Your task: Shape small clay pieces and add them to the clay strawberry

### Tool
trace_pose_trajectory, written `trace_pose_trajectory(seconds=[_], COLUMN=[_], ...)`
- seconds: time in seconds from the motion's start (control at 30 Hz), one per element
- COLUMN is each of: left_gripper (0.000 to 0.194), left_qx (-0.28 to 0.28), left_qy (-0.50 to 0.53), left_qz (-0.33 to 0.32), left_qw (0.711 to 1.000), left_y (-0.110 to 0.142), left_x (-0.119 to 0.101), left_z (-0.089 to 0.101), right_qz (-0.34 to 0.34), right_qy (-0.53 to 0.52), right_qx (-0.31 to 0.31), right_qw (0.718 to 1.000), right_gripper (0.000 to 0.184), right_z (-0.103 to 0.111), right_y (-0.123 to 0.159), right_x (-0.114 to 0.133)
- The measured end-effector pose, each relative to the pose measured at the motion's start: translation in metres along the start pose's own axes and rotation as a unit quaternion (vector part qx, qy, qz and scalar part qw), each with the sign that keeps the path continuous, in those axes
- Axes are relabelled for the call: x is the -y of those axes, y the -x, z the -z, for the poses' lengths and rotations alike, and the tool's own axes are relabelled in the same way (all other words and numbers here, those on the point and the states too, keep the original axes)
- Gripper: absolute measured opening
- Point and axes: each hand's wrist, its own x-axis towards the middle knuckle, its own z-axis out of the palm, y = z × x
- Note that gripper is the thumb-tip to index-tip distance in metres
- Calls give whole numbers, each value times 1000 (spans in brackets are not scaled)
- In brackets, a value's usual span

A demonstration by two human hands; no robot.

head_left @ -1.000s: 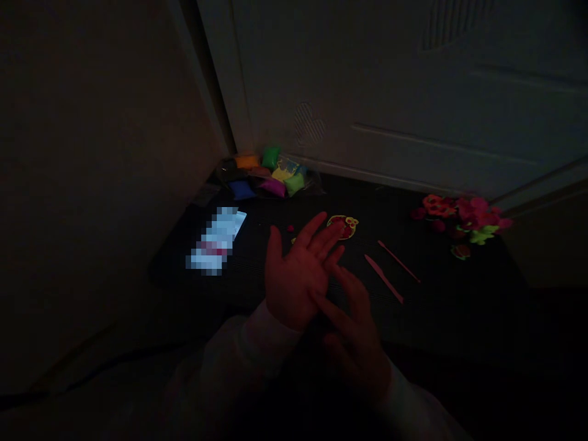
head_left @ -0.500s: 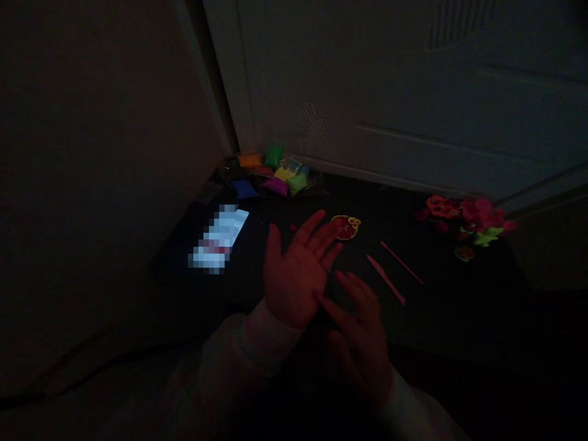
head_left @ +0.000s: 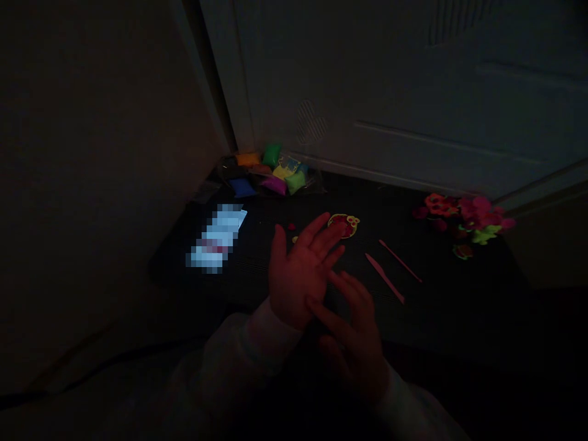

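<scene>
The scene is very dark. My left hand (head_left: pixel 301 272) is raised palm up with its fingers stretched out over a dark mat (head_left: pixel 441 306). My right hand (head_left: pixel 356 337) lies flat across the left palm's lower edge, fingers spread, touching it. Whether anything sits between the two palms is hidden. Just beyond my left fingertips lies a small yellow and red clay piece (head_left: pixel 345 224). Two thin pink modelling tools (head_left: pixel 384 278) (head_left: pixel 399 261) lie on the mat to the right of my hands.
Several coloured clay packets (head_left: pixel 271 174) are heaped at the back left corner by a pale door (head_left: pixel 413 92). A lit, blurred phone screen (head_left: pixel 217 237) lies at the left. Pink, red and green clay flowers (head_left: pixel 463 220) sit at the right. A tiny red bit (head_left: pixel 291 226) lies near the phone.
My right hand has slid slightly back and forth across my left palm. Both hands stay in much the same place; the view has shifted only a little.
</scene>
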Motion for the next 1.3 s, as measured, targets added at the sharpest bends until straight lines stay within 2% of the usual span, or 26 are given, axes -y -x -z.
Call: trace_pose_trajectory(seconds=[0.13, 0.33, 0.5, 0.63, 0.77, 0.9, 1.13, 1.3], left_gripper=[63, 62, 62, 61, 62, 61, 63, 63], left_qx=[5, -15, -23, -29, -23, -35, -22, -12], left_qy=[-6, -17, -18, -18, -22, -15, -24, -36], left_qz=[-12, -32, -38, -40, -25, -45, -26, -11], left_qw=[1000, 999, 999, 999, 999, 998, 999, 999], left_y=[1, 2, 4, 4, 4, 5, 6, 5], left_x=[0, -4, -5, -6, -5, -6, 0, 4], left_z=[-1, 1, 6, 10, 13, 13, 12, 14], right_qz=[-20, 15, -8, 11, -4, -7, -107, -124], right_qy=[14, 12, 11, 9, 2, -10, -81, -106], right_qx=[-23, 13, -5, 15, 4, 2, -74, -66], right_qw=[999, 1000, 1000, 1000, 1000, 1000, 988, 984], right_gripper=[35, 36, 38, 37, 38, 35, 13, 9], right_z=[-1, -4, -12, -13, -15, -15, -17, -17], right_y=[-1, -1, -2, 0, 1, 5, -6, -10], right_x=[-1, 3, 4, 6, 7, 7, 3, -2])
